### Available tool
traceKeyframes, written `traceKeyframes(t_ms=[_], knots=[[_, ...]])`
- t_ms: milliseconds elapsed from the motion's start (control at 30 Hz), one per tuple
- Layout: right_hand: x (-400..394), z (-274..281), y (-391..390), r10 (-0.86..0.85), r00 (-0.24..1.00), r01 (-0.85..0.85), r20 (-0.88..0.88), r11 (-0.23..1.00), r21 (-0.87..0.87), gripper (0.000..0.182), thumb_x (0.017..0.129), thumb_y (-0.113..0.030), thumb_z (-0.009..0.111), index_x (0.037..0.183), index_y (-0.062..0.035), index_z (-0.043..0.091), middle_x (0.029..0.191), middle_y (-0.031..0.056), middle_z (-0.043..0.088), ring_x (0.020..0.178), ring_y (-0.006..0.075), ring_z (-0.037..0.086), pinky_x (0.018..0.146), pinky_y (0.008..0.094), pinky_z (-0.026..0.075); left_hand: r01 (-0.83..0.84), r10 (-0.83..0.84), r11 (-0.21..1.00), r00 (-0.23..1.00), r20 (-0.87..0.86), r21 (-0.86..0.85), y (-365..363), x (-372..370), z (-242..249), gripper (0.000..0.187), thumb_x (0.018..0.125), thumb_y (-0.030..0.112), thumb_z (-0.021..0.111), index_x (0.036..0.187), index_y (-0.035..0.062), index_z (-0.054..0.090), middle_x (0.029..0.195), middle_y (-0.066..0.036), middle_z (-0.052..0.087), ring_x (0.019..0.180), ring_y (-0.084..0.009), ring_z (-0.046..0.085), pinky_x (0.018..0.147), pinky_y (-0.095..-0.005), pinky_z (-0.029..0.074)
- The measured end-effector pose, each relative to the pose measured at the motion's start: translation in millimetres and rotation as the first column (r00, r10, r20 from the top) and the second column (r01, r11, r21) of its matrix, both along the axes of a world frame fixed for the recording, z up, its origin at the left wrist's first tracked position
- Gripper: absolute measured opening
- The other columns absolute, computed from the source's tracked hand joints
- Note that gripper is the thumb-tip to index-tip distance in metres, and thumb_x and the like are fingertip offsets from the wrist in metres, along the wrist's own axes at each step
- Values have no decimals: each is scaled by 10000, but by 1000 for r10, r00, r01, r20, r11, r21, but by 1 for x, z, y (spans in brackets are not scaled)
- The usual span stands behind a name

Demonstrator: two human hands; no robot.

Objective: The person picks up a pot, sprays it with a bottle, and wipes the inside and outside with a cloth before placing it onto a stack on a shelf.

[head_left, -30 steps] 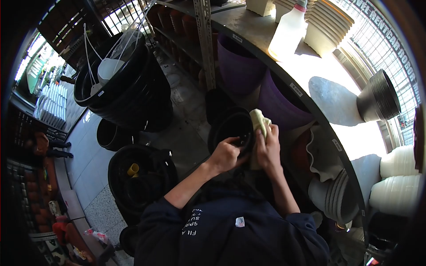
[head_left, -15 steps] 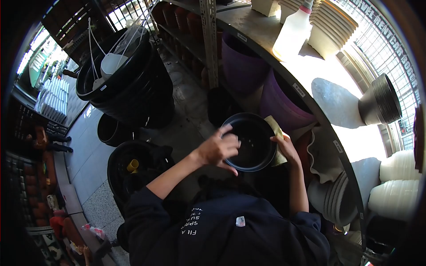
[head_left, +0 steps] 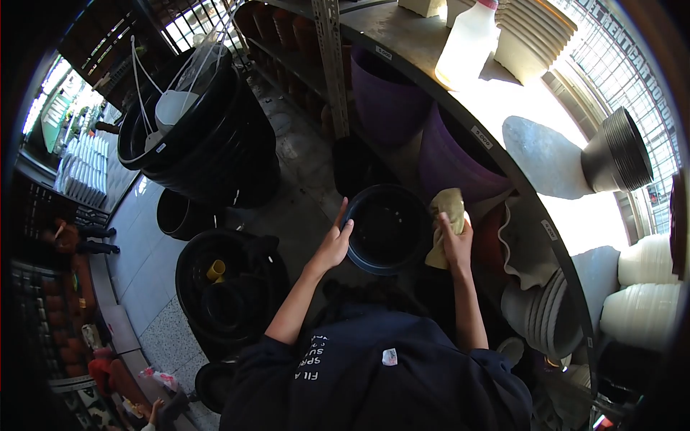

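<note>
The pot (head_left: 388, 228) was round, black, open side up; left hand (head_left: 333, 244) steadied its rim with fingers straight, right hand (head_left: 454, 241) clutched a cloth (head_left: 444, 224).

Two bare hands, left (head_left: 332, 246) and right (head_left: 455, 243). One black pot (head_left: 388, 228) between them, one yellowish cloth (head_left: 445, 223) in the right. Two purple pots (head_left: 388, 93) under the shelf edge (head_left: 460, 118). One white bottle (head_left: 467, 44) on the shelf top. One grey ribbed pot (head_left: 618, 154) lying near the shelf's far edge. One stack of large black tubs (head_left: 208, 144) on the floor.
</note>
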State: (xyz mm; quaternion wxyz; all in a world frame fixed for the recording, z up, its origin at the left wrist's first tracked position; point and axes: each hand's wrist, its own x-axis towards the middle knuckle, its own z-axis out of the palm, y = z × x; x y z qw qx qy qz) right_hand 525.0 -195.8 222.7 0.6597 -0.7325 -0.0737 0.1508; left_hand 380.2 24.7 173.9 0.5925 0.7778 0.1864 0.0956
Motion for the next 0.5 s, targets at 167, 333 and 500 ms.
traceKeyframes(t_ms=[167, 333, 500], knots=[[-20, 32, 22, 256, 857, -72, 446, 918, -389, 459, 887, -195, 517, 1308, -94, 367, 1139, 183, 465, 904, 293, 590, 773, 352, 484, -23, 26, 999, 995, -99, 26, -7, 4, 17, 532, 974, 391, 239, 1443, 179, 106, 1436, -169, 274, 1305, -344, 292, 1054, -351, 271], [-44, 1, 75, 284, 892, -80, 353, 866, -494, 413, 872, -206, 544, 1257, -122, 420, 1108, 206, 433, 835, 398, 590, 692, 452, 502, 59, -59, 998, 998, -27, 10, -25, 14, 34, 459, 977, 311, 276, 1411, 168, 228, 1354, -211, 390, 1246, -358, 382, 1013, -380, 320], [-51, 2, 86, 342, 850, -194, 400, 911, -364, 371, 879, -150, 521, 1239, -92, 454, 1059, 176, 464, 863, 352, 577, 709, 400, 480, -1, 4, 1000, 996, -89, 32, -28, 10, 62, 423, 976, 301, 278, 1369, 145, 284, 1132, -252, 550, 1081, -411, 510, 903, -414, 407]])
